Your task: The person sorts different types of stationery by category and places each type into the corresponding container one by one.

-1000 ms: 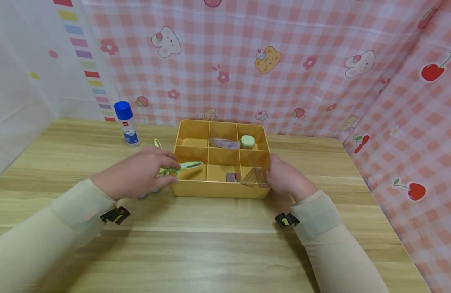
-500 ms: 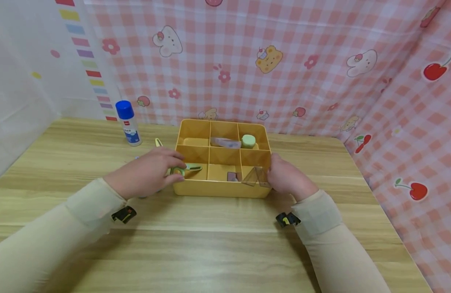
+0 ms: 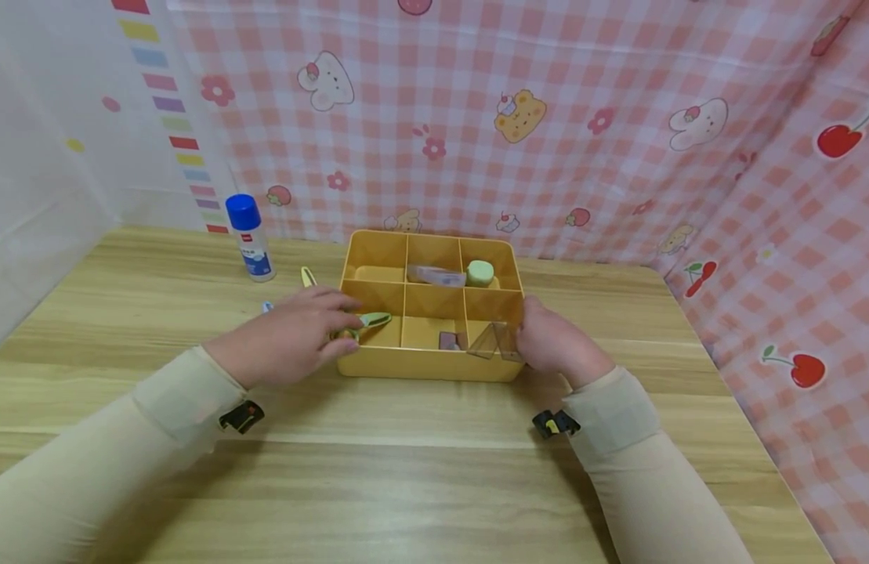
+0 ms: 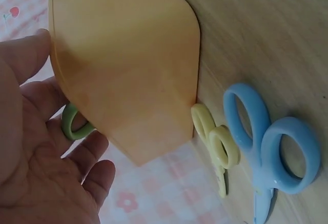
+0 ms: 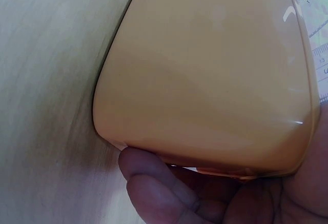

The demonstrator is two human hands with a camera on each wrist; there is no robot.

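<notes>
A yellow six-compartment storage box (image 3: pixel 427 365) stands on the table. At its left rim is my left hand (image 3: pixel 286 335), fingers relaxed and thumb touching the rim in the left wrist view. Green scissors (image 3: pixel 376 319) lie slanted in the front-left compartment; a green handle loop (image 4: pixel 77 121) shows by these fingers, which do not appear to wrap it. My right hand (image 3: pixel 557 343) grips the box's right side, its fingers (image 5: pixel 148 178) curled round the far corner. A clear triangular ruler (image 3: pixel 494 341) leans at the front right, beside that hand.
Yellow scissors (image 4: pixel 215 147) and blue scissors (image 4: pixel 264 152) lie left of the box. A blue-capped glue bottle (image 3: pixel 252 243) stands at the back left. Inside the box are a green rounded item (image 3: pixel 479 273), a clear purplish item (image 3: pixel 437 276) and a small purple block (image 3: pixel 448 340).
My left hand has moved right toward the box, and the green scissors have sunk lower into the front-left compartment. My right hand has stayed at the box's right side.
</notes>
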